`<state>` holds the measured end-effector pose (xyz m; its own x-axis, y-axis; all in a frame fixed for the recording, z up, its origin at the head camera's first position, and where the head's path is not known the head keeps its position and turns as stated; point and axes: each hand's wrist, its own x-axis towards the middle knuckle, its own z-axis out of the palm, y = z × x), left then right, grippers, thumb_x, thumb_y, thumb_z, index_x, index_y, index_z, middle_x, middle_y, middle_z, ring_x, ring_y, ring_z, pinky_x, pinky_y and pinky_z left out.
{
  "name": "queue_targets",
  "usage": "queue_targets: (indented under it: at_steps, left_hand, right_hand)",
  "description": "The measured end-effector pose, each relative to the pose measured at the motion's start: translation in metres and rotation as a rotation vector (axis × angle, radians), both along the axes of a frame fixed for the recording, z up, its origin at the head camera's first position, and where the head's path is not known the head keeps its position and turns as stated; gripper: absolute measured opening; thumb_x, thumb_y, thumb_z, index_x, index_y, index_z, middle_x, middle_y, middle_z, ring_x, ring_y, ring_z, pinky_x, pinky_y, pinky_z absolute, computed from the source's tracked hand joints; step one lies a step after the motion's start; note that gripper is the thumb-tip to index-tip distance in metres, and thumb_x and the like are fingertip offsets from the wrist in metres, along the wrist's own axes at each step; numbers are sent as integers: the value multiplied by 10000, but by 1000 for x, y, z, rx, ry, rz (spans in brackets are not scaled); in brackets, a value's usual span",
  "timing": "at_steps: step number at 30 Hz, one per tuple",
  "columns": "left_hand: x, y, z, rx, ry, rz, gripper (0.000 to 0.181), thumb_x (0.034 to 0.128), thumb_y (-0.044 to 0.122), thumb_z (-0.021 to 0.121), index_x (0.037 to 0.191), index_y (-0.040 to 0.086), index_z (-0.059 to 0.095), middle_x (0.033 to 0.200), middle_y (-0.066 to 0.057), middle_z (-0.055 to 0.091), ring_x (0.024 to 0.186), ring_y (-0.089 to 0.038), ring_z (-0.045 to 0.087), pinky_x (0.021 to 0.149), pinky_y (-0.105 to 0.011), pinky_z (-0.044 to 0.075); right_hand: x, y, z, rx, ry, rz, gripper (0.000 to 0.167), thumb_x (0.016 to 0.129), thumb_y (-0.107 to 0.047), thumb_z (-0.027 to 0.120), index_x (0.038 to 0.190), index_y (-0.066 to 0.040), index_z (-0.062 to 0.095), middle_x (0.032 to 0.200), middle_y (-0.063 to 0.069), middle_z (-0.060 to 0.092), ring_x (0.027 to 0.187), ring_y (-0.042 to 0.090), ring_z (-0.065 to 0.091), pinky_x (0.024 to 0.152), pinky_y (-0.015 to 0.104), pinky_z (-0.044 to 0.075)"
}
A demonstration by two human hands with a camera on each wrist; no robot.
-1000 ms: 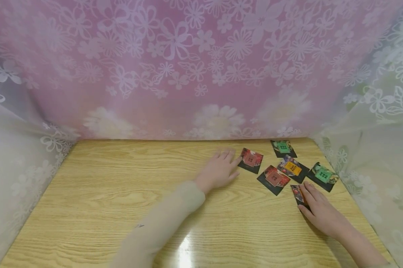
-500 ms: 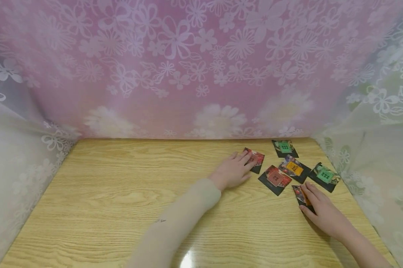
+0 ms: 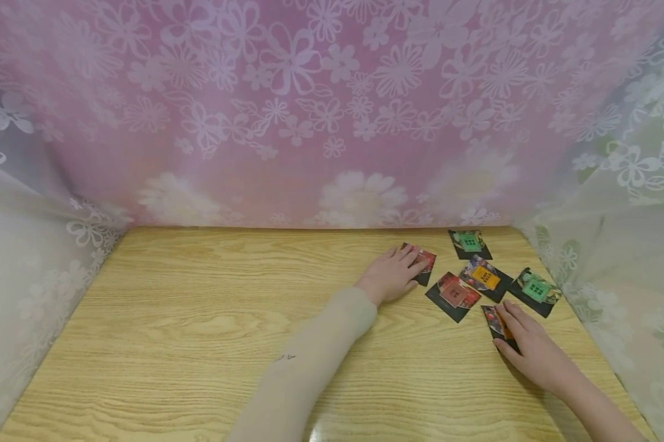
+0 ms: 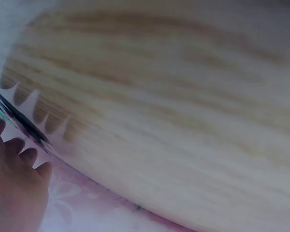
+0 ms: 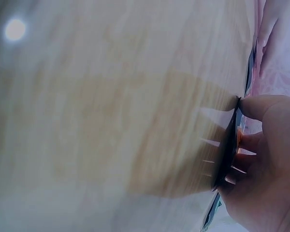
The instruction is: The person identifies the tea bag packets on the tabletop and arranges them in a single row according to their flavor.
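Note:
My left hand [image 3: 389, 276] lies with fingers extended over a red-and-black square printed card [image 3: 423, 279] near the table's back, partly covering it. At the right, my right hand [image 3: 533, 350] rests on an orange-labelled dark card [image 3: 493, 320]. In the right wrist view the thumb [image 5: 261, 106] touches one end of that card [image 5: 227, 150], its fingers on the upper face. Between the hands lie another red card [image 3: 452, 296] and an orange-labelled card [image 3: 483, 277]. Beyond them are two green-labelled cards, one at the back [image 3: 469, 244], one at the right [image 3: 534, 291].
The wooden table [image 3: 199, 331] ends at a pink floral curtain [image 3: 332, 123] behind. Pale, sheer floral cloth hangs at the left [image 3: 34, 264] and right [image 3: 630, 264] sides. The bare table stretches left of the cards.
My left hand has moved right from beside the back red card onto it, its fingers now covering much of that card. My right hand has stayed on the orange-labelled card.

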<state>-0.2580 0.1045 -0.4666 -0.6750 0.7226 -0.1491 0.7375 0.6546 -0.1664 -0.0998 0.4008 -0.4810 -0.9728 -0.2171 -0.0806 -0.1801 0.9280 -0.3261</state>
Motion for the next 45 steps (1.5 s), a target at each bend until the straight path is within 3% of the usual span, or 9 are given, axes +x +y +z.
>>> queue_targets:
  at_steps: [6,25,32,45]
  left_hand:
    - [1,-2,0,-37,-21,-9,580,1166,490,281,1719,361,163,1810,35,118,1675,-158,138,1377,-376,173]
    - [7,-27,-1,-57,22,-48,562,1162,451,373,1703,346,261,1785,20,228,1654,-169,233,1351,-327,250]
    - [16,-43,-1,-45,36,-70,535,1165,393,410,1688,361,303,1765,29,288,1643,-166,264,1345,-324,264]
    - [26,-82,-6,-9,23,-93,517,1171,295,414,1677,359,331,1759,3,302,1650,-193,250,1345,-321,261]
  right_hand:
    - [0,0,-1,3,6,0,763,1075,-270,649,1631,105,285,1645,414,258,1490,643,263,1093,805,353]
    - [-2,0,-1,1,34,15,750,1065,-244,662,1616,118,306,1627,429,278,1466,652,289,1069,803,370]
    - [-1,2,-1,-3,-1,12,758,1079,-262,638,1626,120,279,1642,426,250,1488,651,254,1087,809,348]
    - [-1,2,-2,-1,11,12,759,1075,-263,644,1627,114,284,1639,423,261,1486,648,263,1085,807,353]
